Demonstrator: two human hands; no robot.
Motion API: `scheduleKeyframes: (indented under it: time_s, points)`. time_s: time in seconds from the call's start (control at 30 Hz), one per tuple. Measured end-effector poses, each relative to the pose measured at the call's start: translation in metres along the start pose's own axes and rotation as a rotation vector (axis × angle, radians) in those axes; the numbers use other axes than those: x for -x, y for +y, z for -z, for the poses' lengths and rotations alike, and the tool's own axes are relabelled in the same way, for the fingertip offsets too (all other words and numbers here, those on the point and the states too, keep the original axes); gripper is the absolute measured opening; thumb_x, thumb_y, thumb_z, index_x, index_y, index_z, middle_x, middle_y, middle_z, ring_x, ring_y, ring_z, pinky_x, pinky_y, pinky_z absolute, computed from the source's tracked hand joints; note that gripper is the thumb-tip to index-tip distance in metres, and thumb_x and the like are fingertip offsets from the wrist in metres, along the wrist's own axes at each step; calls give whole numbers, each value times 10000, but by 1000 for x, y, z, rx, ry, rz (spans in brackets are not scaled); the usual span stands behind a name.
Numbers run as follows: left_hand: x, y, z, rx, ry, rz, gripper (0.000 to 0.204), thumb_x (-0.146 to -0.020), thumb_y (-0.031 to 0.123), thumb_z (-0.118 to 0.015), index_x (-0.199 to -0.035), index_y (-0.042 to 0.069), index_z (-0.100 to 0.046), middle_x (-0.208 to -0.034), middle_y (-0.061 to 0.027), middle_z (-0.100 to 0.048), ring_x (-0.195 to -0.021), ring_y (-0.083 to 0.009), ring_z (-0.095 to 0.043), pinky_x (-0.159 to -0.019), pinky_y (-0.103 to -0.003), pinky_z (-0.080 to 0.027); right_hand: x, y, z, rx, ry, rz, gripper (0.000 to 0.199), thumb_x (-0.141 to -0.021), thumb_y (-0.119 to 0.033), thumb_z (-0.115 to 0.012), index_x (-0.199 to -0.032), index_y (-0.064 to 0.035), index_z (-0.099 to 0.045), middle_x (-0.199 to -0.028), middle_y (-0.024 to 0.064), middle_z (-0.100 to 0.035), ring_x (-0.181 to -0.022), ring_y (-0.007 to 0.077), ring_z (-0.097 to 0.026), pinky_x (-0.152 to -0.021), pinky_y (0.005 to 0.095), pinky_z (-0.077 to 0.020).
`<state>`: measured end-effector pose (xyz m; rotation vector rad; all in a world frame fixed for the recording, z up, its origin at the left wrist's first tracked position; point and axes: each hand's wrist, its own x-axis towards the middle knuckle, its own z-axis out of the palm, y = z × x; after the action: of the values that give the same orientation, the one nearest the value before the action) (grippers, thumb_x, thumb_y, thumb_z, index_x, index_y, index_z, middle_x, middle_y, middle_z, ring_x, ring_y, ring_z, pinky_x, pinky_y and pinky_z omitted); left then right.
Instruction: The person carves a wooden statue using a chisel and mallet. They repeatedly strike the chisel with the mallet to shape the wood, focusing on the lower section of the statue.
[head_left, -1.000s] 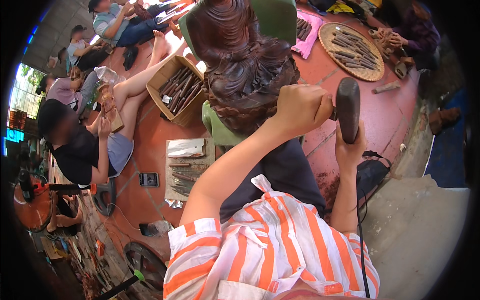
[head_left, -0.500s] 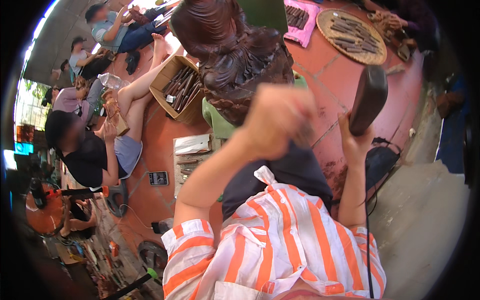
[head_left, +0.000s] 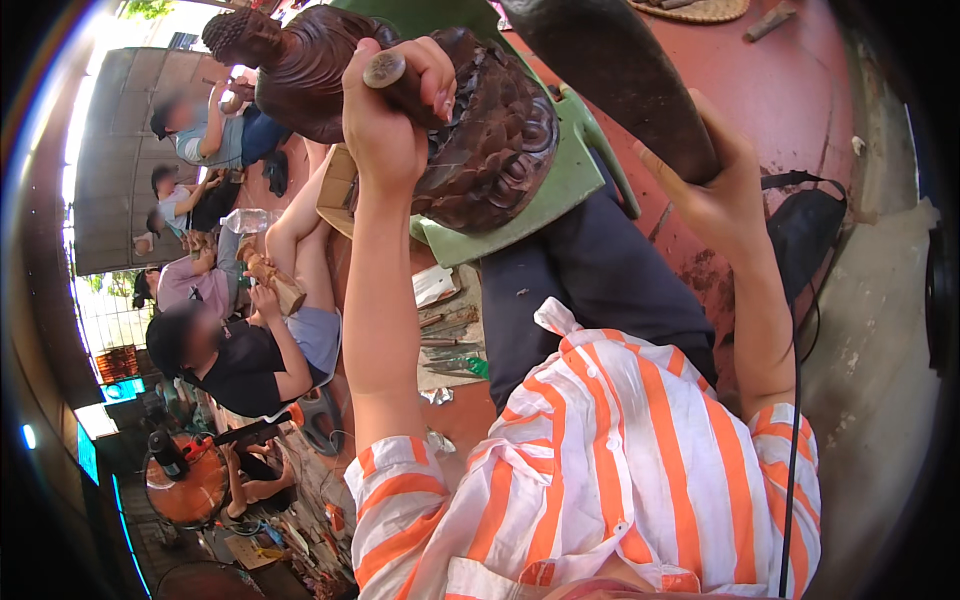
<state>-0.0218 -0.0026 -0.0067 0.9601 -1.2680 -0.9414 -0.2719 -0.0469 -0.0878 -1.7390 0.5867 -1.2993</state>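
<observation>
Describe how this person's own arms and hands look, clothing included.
Both forearms are bare. The left hand and right hand wear no gloves, and no rings or watch are visible. Short sleeves of an orange-and-white striped shirt end at the upper arms, with turned-up cuffs.

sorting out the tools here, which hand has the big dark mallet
The right hand grips the big dark mallet; the left hand holds a slim chisel handle.
</observation>
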Motion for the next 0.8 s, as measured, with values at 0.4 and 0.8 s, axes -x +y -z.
scheduleKeyframes:
  time_s: [0.4,0.8]
  points:
    - [-11,-18,-6,-262,64,-34,524,-976,323,-218,-617,18,-448,-595,-72,-477,-516,-140,-412,-503,-260,-344,-23,-13,0,68,-9,51,269,-765,2,-656,-1028,-9,-602,-745,90,-575,-667,177,-551,-626,289,-449]
    - [-8,-28,-10,-481,196,-45,488,-974,397,-296,-668,54,-457,-569,-36,-419,-509,-158,-403,-491,-280,-318,-58,-38,4,575,-132,220,397,-674,-3,-617,-1063,-74,-589,-800,166,-625,-790,367,-624,-667,429,-491]
